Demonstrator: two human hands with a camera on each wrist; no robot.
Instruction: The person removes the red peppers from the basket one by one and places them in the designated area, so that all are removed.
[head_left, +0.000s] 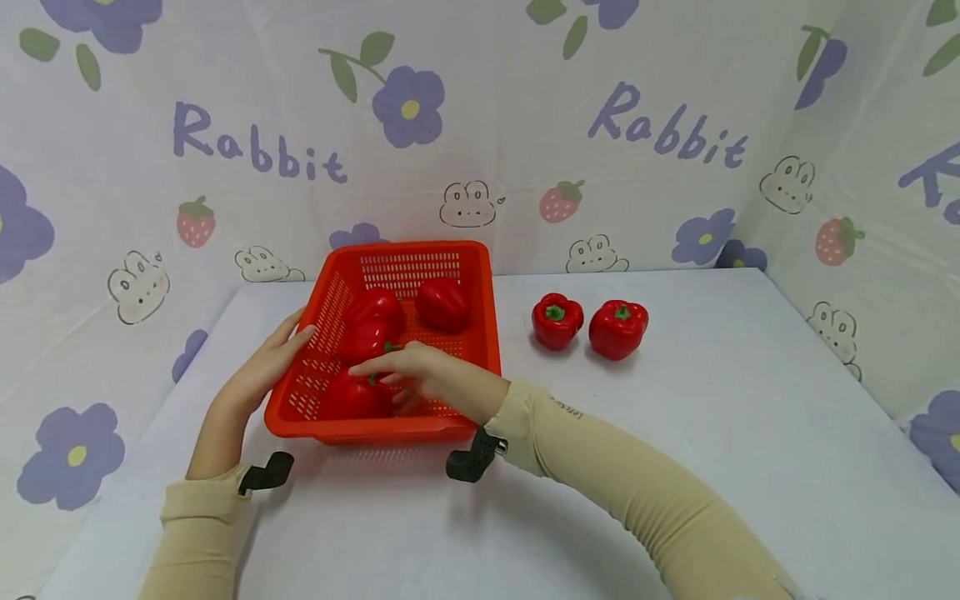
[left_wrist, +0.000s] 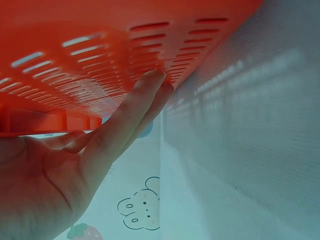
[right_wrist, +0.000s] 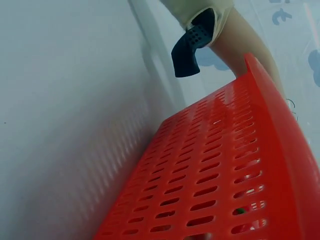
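Note:
A red plastic basket (head_left: 378, 429) with slotted walls stands on the white table, holding several red bell peppers. My left hand (head_left: 258, 367) lies against the outside of its left wall; in the left wrist view its straight fingers (left_wrist: 122, 122) touch the slots below the rim. Inside the basket, my right hand (head_left: 420, 373) hovers at the front bell pepper (head_left: 352, 398), index finger stretched over its top. Whether that finger touches the pepper I cannot tell. Behind are a middle pepper (head_left: 363, 342), a back left pepper (head_left: 375, 307) and a back right pepper (head_left: 442, 304).
Two more red bell peppers with green stems, a nearer-in pepper (head_left: 557, 323) and an outer pepper (head_left: 618, 330), stand on the table (head_left: 720, 400) to the right of the basket. A patterned cloth (head_left: 495, 150) hangs behind and along both sides.

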